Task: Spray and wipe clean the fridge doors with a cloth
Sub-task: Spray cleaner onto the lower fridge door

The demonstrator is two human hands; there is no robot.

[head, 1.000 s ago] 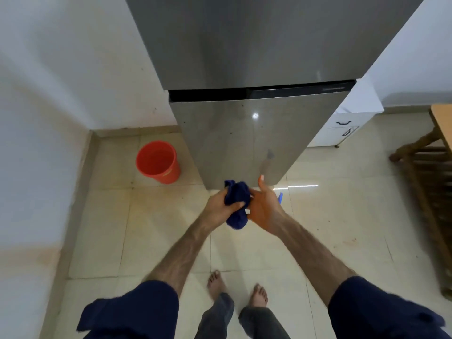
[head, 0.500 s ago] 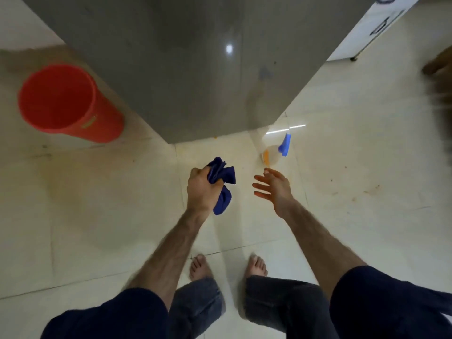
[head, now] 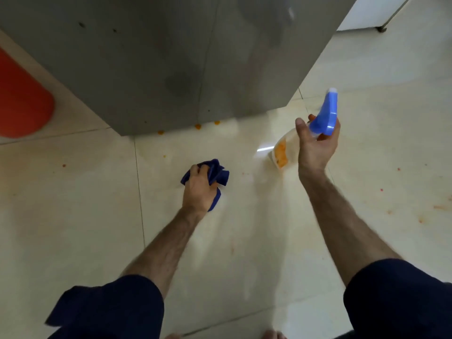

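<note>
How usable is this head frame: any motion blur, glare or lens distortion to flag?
Head view: motion blur smears the spray bottle and the right hand holding it; the red bucket is soft at the left edge. The left hand with the blue cloth is sharper. A small glare streak lies on the floor tiles. Wide-angle distortion tilts the fridge door.

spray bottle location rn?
Head view, right of centre: the spray bottle is gripped in the right hand, off the floor beside the fridge bottom corner.
</note>
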